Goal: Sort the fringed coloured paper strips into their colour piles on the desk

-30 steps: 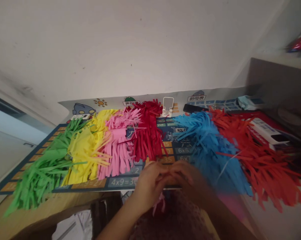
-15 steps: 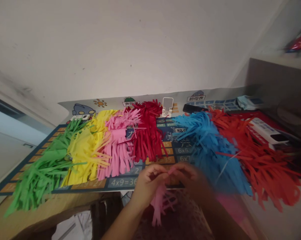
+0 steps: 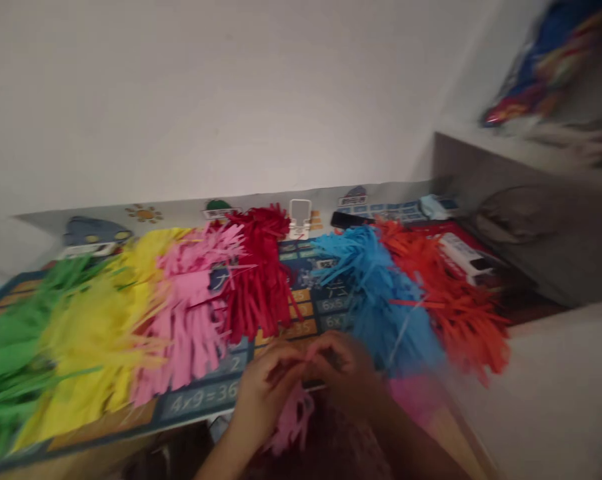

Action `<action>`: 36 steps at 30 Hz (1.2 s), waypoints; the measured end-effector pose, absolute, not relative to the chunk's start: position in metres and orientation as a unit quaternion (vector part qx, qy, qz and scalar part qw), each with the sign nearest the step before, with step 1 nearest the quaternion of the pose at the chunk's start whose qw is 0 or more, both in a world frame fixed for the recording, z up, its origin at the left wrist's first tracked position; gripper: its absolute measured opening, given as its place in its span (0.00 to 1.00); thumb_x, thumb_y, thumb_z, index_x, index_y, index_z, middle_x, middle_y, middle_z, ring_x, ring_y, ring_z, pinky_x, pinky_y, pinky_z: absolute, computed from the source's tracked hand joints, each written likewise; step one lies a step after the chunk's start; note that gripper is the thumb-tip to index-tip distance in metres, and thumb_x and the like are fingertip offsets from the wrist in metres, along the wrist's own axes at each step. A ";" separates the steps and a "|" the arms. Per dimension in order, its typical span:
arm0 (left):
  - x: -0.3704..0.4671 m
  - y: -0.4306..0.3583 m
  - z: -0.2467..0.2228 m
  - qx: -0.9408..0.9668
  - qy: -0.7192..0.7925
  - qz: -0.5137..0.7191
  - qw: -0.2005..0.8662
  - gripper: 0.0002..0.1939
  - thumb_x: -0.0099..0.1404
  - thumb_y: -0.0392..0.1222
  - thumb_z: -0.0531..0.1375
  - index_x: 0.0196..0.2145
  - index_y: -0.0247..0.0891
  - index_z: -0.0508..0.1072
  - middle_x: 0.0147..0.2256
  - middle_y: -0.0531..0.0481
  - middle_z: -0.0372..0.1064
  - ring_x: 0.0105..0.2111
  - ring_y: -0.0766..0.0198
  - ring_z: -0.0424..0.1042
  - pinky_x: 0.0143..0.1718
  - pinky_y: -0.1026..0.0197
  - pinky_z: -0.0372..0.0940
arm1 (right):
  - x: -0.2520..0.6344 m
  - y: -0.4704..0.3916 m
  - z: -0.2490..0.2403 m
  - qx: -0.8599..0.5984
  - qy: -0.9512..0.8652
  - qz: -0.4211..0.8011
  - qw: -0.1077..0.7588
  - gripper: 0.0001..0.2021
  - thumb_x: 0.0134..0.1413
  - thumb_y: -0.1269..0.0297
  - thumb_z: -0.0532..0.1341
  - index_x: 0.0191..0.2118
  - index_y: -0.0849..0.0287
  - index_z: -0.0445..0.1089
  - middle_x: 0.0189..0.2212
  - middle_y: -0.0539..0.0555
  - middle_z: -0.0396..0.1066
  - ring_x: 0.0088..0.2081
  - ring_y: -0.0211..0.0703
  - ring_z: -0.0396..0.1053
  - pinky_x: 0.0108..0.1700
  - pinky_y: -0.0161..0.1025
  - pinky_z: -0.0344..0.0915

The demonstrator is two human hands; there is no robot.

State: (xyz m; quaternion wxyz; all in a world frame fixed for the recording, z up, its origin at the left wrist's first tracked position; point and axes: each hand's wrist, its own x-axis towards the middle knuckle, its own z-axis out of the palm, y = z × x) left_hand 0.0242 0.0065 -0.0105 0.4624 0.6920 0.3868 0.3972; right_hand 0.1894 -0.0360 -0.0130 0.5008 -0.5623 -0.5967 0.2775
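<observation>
At the table's near edge, my left hand [image 3: 271, 377] and my right hand [image 3: 343, 367] meet, fingers pinched on the top of a pink paper tassel [image 3: 293, 417]. Its cut strips hang below the fingers, past the table edge. Just beyond my hands lie fringed paper bundles: pink [image 3: 193, 307] and dark red [image 3: 258, 280] to the left, blue [image 3: 381, 300] to the right. Some motion blur covers the fingertips, and the pinched end is mostly hidden.
Yellow [image 3: 95, 333] and green [image 3: 21, 340] fringes lie at the left, an orange-red fringe [image 3: 441, 300] at the right. A white phone stand [image 3: 299, 219] stands near the wall [image 3: 231, 100]. A dark printed mat [image 3: 201, 400] covers the table. A white box [image 3: 463, 253] sits at the right.
The view has swung to the right, so the table's things appear shifted left. Both hands stay together on the pink tassel, which still hangs from them.
</observation>
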 end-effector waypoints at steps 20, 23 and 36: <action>0.059 0.016 -0.018 0.500 0.367 0.376 0.688 0.11 0.54 0.47 0.68 0.28 0.36 0.75 0.22 0.53 0.71 0.22 0.66 0.71 0.25 0.66 0.66 | 0.215 -0.037 -0.017 -0.578 -0.559 0.345 0.485 0.07 0.58 0.67 0.60 0.34 0.54 0.76 0.29 0.48 0.75 0.32 0.39 0.71 0.37 0.35 0.65; 0.060 0.013 -0.021 0.526 0.372 0.401 0.651 0.09 0.55 0.43 0.68 0.30 0.37 0.75 0.26 0.52 0.72 0.24 0.66 0.71 0.28 0.66 0.66 | 0.214 -0.039 -0.024 -0.599 -0.590 0.256 0.478 0.06 0.58 0.67 0.59 0.34 0.54 0.74 0.29 0.49 0.73 0.32 0.40 0.70 0.37 0.36 0.63; 0.056 0.018 -0.021 0.745 0.385 0.322 0.440 0.05 0.60 0.42 0.63 0.29 0.40 0.77 0.28 0.51 0.76 0.27 0.64 0.75 0.29 0.67 0.67 | 0.218 -0.043 -0.025 -0.597 -0.667 0.112 0.431 0.08 0.60 0.65 0.57 0.34 0.54 0.73 0.28 0.51 0.74 0.33 0.41 0.71 0.37 0.38 0.61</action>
